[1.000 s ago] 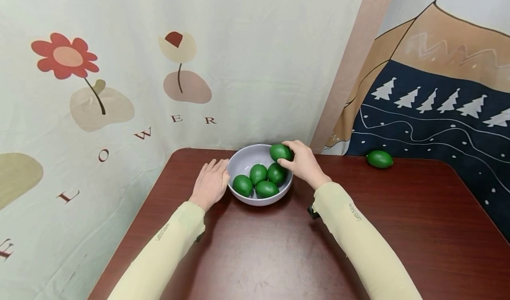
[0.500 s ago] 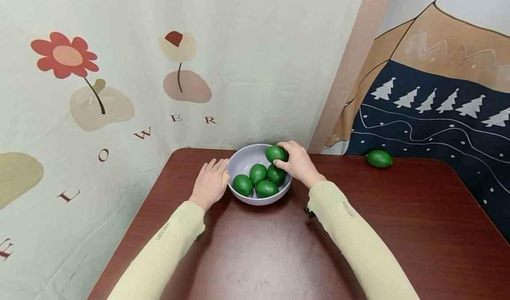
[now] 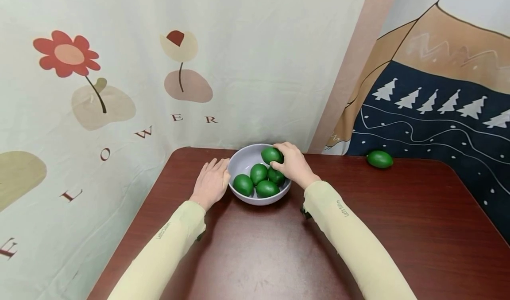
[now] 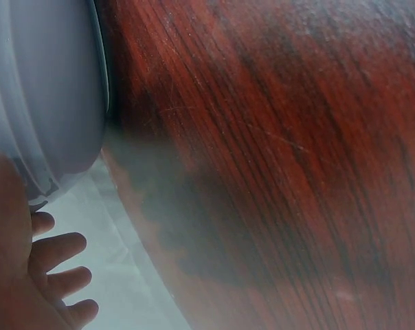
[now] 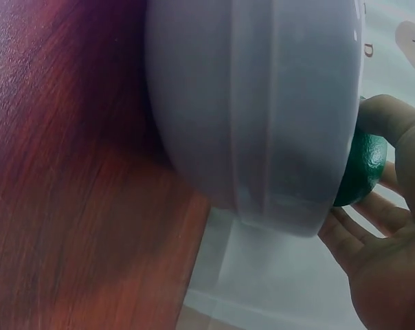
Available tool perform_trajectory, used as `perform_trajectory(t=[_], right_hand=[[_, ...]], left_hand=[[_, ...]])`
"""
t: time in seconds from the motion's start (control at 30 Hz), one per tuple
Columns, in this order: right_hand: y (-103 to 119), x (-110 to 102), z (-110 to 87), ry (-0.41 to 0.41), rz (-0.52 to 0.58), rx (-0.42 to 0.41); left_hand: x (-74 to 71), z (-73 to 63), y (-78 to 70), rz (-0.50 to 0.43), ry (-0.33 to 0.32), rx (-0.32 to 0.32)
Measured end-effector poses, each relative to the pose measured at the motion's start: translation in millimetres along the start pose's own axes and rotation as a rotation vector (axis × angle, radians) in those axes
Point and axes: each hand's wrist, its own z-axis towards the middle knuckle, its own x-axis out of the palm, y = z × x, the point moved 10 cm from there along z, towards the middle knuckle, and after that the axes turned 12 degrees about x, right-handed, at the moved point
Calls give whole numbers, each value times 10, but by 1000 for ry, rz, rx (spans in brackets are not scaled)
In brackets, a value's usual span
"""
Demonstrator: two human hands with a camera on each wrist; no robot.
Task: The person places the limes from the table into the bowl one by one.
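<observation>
A pale lavender bowl (image 3: pixel 244 158) stands near the table's back edge with several green limes (image 3: pixel 267 189) in it. Over the bowl's right rear part, my right hand (image 3: pixel 294 163) holds one lime (image 3: pixel 272 155) between thumb and fingers. In the right wrist view that lime (image 5: pixel 363 163) shows just past the bowl's rim, partly covered by the bowl wall. My left hand (image 3: pixel 211 181) rests against the bowl's left side, its fingers fairly straight. The left wrist view shows the left hand (image 4: pixel 29 268) touching the bowl (image 4: pixel 49 89), fingers apart from one another.
Another lime (image 3: pixel 380 159) lies at the back right of the dark red wooden table (image 3: pixel 255 255). A printed curtain (image 3: pixel 259 60) hangs right behind the table's back edge, with a dark blue tree-patterned cloth (image 3: pixel 430 118) to the right.
My right hand has shifted left and slightly downward with the lime, further over the bowl. The left hand and the bowl have stayed in place.
</observation>
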Motion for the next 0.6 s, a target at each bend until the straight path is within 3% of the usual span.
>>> perform_trajectory(t=[0.6], right_hand=[[32,189,151,10,-72,46]], left_hand=[[10,-9,0,-1,0,3]])
